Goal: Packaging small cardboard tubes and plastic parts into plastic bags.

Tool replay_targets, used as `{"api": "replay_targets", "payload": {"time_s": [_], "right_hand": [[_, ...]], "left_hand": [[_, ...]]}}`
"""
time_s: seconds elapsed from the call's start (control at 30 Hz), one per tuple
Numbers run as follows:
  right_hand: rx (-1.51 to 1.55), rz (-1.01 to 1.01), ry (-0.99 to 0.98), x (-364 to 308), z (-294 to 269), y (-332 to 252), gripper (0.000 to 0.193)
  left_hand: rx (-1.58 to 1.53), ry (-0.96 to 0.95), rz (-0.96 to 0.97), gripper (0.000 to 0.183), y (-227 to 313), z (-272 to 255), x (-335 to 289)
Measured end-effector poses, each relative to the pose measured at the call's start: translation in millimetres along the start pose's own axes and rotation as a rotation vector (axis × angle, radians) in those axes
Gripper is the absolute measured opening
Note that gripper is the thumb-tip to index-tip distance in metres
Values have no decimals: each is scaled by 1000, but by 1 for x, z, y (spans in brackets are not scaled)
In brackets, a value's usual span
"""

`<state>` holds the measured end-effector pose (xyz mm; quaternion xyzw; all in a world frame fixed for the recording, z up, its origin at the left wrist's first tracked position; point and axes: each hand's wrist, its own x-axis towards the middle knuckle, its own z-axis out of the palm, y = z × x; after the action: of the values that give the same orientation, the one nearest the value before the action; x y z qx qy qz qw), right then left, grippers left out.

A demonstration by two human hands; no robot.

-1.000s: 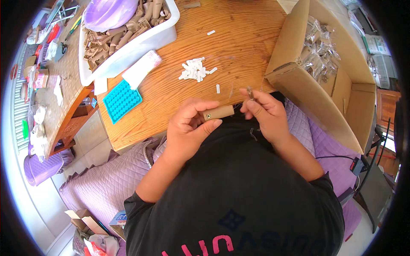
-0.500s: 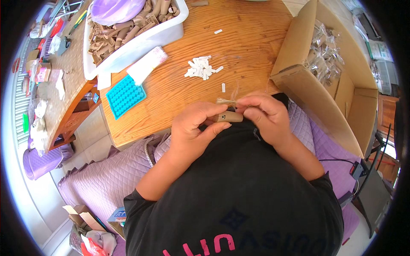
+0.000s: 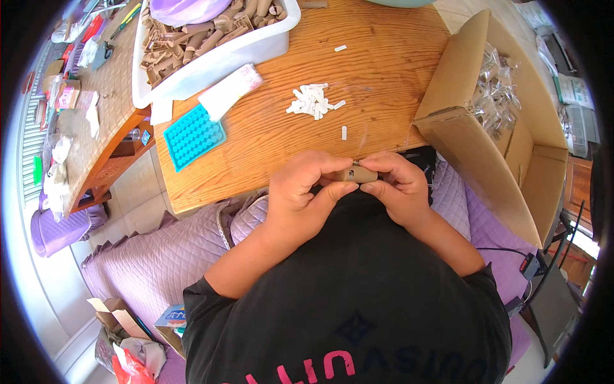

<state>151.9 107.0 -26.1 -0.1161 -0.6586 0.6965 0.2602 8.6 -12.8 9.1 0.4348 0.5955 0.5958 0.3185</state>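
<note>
A small brown plastic cylinder part (image 3: 359, 174) lies crosswise between my hands, just off the table's near edge. My left hand (image 3: 306, 185) grips its left end between thumb and fingers. The thumb and fingertips of my right hand (image 3: 400, 185) close on its right end. A small dark spot shows on the part's side; its ends are hidden by my fingers. Beyond my hands, a loose heap of small white strips (image 3: 311, 100) rests on the wooden table (image 3: 256, 153), with a single white strip (image 3: 344, 133) nearer to me.
At the far left stands a white tub (image 3: 211, 73) full of brown plastic parts. Beside it are a turquoise bumpy tray (image 3: 194, 137) and a white-and-pink packet (image 3: 230, 91). To the right, an open cardboard box (image 3: 457, 144) contains clear-wrapped pieces (image 3: 495, 93).
Thin pale strands at my right fingertips are no longer visible. My right hand has closed onto the part's right end, and the view has shifted slightly.
</note>
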Motion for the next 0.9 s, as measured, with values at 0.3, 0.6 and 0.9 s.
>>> {"api": "replay_targets", "payload": {"time_s": [0.3,0.6,0.9], "right_hand": [[439,205,33,-1,4,13,26],[412,271,62,2,6,8,21],[590,414,188,3,-3,8,22]], "left_hand": [[385,68,195,28,9,1,9],[365,67,144,28,1,2,7],[1309,787,22,44,-45,-115,51]]}}
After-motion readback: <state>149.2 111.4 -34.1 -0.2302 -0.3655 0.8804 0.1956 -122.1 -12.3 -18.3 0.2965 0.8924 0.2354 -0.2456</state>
